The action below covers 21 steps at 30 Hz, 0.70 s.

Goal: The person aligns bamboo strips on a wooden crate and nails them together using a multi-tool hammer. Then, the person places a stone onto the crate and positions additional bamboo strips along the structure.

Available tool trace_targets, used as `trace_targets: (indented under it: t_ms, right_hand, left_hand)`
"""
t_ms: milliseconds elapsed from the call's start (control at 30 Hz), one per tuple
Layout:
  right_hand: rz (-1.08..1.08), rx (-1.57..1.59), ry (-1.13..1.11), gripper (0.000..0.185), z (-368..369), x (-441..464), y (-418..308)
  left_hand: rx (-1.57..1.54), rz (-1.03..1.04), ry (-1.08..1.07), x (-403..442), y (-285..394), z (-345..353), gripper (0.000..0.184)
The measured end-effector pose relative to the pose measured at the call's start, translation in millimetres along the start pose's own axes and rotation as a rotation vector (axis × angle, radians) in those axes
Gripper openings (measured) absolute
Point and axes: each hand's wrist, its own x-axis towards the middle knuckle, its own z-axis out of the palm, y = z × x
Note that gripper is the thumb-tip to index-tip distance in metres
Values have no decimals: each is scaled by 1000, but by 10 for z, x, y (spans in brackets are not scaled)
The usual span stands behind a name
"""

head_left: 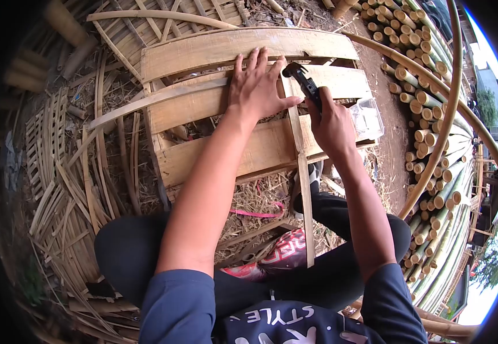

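Note:
My left hand (pixel 256 94) lies flat with fingers spread on a low slatted wooden bench (pixel 194 54). Beneath its palm runs the end of a thin bamboo strip (pixel 186 90), which reaches out to the left. A second bamboo strip (pixel 303 195) crosses the slats near my left thumb and hangs over the front edge towards my lap. My right hand (pixel 335 123) is wrapped around the handle of a black hammer (pixel 305 81). The hammer's head is just above the slats, beside the upper end of the second strip; whether it touches cannot be seen.
A clear plastic container (pixel 366 119) sits at the bench's right end. Stacked bamboo poles (pixel 432 132) line the right side, with a long bent pole (pixel 452 114) before them. Woven bamboo panels and loose strips (pixel 83 172) cover the left. A pink strap (pixel 260 214) lies below the bench.

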Motion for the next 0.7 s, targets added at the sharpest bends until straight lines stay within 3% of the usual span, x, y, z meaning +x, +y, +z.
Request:
trace_targets:
  t_ms: [133, 167, 200, 267, 300, 333, 400, 433, 467, 600, 700]
  right_hand:
    - [-164, 334, 571, 24, 77, -86, -23]
    - [-189, 355, 531, 25, 84, -95, -15]
    - [-37, 154, 195, 25, 12, -94, 17]
    - [1, 10, 30, 24, -28, -28, -11]
    - [-100, 85, 204, 25, -18, -83, 9]
    - [-212, 327, 534, 26, 42, -130, -32]
    - [-124, 265, 341, 26, 79, -135, 37]
    - [-3, -83, -13, 26, -72, -30, -47]
    - [14, 8, 23, 26, -7, -7, 14]
    - [-149, 405, 557, 23, 105, -143, 10]
    - [23, -51, -31, 20, -9, -18, -38]
  left_hand:
    - [47, 19, -6, -42, -69, 72, 108]
    - [45, 25, 3, -20, -65, 78, 108]
    - [43, 31, 14, -2, -55, 78, 109]
    - [29, 42, -15, -1, -2, 73, 109]
    - [25, 47, -23, 36, -1, 71, 109]
    - [28, 32, -35, 15, -49, 47, 109]
    - [42, 28, -41, 15, -37, 27, 109]
    - [39, 20, -30, 34, -32, 40, 109]
    - [34, 17, -25, 16, -19, 53, 108]
    - [50, 42, -37, 15, -66, 64, 109]
    - [48, 43, -15, 15, -22, 42, 110]
